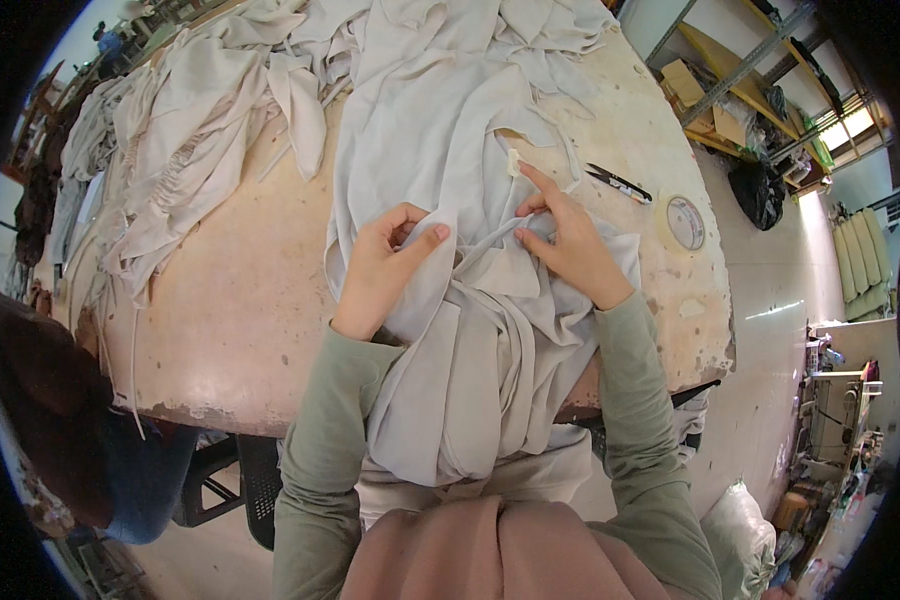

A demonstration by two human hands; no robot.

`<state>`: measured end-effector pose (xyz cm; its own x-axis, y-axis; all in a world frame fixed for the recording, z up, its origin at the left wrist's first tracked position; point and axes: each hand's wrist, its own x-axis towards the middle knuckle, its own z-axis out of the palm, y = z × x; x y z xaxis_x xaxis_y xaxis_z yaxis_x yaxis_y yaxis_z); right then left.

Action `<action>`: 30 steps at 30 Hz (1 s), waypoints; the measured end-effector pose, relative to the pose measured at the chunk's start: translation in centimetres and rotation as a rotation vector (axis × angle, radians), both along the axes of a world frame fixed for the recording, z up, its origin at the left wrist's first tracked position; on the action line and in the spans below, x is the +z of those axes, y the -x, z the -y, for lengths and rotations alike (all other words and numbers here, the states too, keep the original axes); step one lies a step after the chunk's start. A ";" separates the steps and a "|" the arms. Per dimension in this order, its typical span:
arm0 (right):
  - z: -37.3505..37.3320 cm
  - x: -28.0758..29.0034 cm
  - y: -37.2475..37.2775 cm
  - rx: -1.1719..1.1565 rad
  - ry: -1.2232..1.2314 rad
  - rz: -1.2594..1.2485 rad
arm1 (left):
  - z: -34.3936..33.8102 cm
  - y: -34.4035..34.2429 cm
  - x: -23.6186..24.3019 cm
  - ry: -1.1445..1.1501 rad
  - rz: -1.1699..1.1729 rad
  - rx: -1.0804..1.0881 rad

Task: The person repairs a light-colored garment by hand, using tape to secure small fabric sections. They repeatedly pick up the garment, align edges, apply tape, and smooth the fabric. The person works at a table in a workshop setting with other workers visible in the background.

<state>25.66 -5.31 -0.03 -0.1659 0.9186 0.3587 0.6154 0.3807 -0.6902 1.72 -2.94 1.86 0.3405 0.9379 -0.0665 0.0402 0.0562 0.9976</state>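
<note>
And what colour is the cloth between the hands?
The cloth is pale grey, seen in the head view.

The pale grey garment [410, 400] is made of thin, soft cloth, matt and smooth, by which many folds are formed. On the beige garments [185, 150], a similar matt cloth is seen, finely gathered in places. The tabletop [240, 340] is covered by a worn, faintly shiny finish, spotted and chipped roughly along its edge. Metal is shown in the blades of the thread snips [618, 183]. The tape roll [674, 222] is wound from glossy plastic film. Wrinkled, glossy plastic is noticed on the black bag [758, 195]; light is reflected by the smooth floor [755, 350].
</note>
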 end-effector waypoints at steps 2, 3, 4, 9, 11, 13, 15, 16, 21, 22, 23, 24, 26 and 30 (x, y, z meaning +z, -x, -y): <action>0.0 0.0 -0.2 -0.002 0.030 -0.034 | 0.1 0.0 0.2 0.011 0.017 -0.002; 0.0 0.1 -0.3 -0.007 0.066 -0.060 | 0.1 0.0 0.4 0.011 0.029 -0.005; 0.0 0.3 -0.2 -0.012 0.102 -0.085 | 0.2 0.1 0.5 0.026 0.029 -0.001; 0.3 0.9 0.5 -0.021 0.134 -0.236 | 0.6 0.1 1.0 0.136 0.187 -0.035; 0.3 1.1 0.8 0.004 0.146 -0.339 | 0.6 0.2 1.2 0.155 0.223 -0.039; 0.4 1.4 1.1 0.024 0.188 -0.498 | 0.6 0.2 1.3 0.179 0.230 -0.034; 0.8 1.9 1.3 0.103 0.257 -0.688 | 0.6 0.2 1.4 0.203 0.238 -0.044; 1.1 2.2 1.3 0.140 0.297 -0.780 | 0.7 0.2 1.5 0.220 0.236 -0.043; 1.7 3.0 2.0 0.169 0.385 -0.892 | 0.7 0.2 1.9 0.256 0.270 -0.055; 1.7 2.9 2.1 0.178 0.387 -0.900 | 0.8 0.2 1.9 0.259 0.264 -0.051; 1.7 2.9 2.2 0.180 0.388 -0.905 | 0.8 0.3 1.9 0.261 0.272 -0.060; 1.7 2.8 2.3 0.186 0.382 -0.909 | 0.8 0.3 1.9 0.264 0.275 -0.060; 1.7 2.5 2.5 0.180 0.378 -0.900 | 0.8 0.3 1.9 0.261 0.279 -0.059; 1.9 2.0 3.2 0.126 0.359 -0.875 | 1.1 -0.2 1.6 0.235 0.271 -0.071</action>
<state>22.43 -7.21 1.98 -0.0778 0.9916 0.1030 -0.2059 0.0851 -0.9749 1.93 -4.01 3.42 0.4393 0.8809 -0.1759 -0.2118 0.2918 0.9327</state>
